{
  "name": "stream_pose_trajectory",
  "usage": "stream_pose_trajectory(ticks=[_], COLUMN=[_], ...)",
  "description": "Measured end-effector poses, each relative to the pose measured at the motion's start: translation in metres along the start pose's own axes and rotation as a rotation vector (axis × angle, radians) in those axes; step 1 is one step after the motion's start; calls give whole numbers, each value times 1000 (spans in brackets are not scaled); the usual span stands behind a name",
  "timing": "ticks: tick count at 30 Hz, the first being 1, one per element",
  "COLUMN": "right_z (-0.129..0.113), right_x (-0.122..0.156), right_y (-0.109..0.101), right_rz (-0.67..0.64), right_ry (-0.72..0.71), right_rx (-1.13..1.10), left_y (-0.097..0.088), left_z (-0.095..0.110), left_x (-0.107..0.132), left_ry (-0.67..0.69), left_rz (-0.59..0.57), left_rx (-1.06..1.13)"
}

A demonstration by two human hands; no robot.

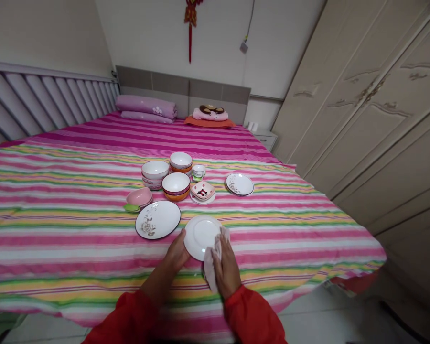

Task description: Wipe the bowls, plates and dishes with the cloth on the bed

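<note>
- Red sleeves [251, 315] enter at 6 o'clock, both forearms reaching over the near edge of the bed.
- Bed [290, 239]: pink, green and yellow striped sheet, carrying all the tableware in view.
- Cream wardrobe [372, 114] stands alongside at 2 to 3 o'clock; grey headboard [154, 81] at 12 o'clock, with rolled lilac bedding [146, 107] before it.
- Item in hand: white round plate [199, 234], tilted up off the sheet at the front of the group, the only piece held.
- Left hand [175, 253]: fingers closed on the plate's rim at its 8 o'clock.
- Right hand [226, 270]: curled around a pale cloth [211, 265], which is pressed to the plate's lower edge.
- Pieces out of hand, none touched: floral white plate [158, 220] just beside at 11 o'clock; smaller floral plate [240, 184] at 1 o'clock; white bowls with orange outsides [175, 186] and a white bowl stack [155, 174] at 12 o'clock; pink dish [139, 197] at 10 o'clock; square pink dish [202, 191] on a saucer at 12 o'clock.
</note>
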State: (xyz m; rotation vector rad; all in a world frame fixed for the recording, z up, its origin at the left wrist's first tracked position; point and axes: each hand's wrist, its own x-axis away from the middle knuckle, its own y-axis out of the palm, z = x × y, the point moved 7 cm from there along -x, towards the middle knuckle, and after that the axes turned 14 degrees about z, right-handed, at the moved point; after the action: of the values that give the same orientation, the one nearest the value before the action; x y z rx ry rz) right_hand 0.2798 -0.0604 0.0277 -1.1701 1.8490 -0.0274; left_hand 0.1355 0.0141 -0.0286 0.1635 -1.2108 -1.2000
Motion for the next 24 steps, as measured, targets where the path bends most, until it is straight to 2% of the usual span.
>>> stream_pose_trajectory(ticks=[3,5,8,12,15,18,21,24], right_z=[-22,-35,-48,-54,-46,-26,-1,17], right_x=[21,21,2,-39,-66,-86,-98,-90], right_y=[3,12,33,66,84,90,80,58], right_rz=[-69,-140,-231,-313,-344,-350,-299,-221], right_ry=[-137,-211,-240,-217,-160,-79,29,86], right_rx=[18,20,19,-1,-7,13,19,-40], left_y=[6,14,19,14,14,18,21,18], left_z=[4,5,7,11,10,9,8,7], left_x=[8,17,26,29,28,27,26,24], left_ry=[19,15,27,79,75,69,52,50], left_rz=[43,38,67,135,134,96,48,37], left_rx=[-31,-44,-53,-39,-31,-29,-18,-25])
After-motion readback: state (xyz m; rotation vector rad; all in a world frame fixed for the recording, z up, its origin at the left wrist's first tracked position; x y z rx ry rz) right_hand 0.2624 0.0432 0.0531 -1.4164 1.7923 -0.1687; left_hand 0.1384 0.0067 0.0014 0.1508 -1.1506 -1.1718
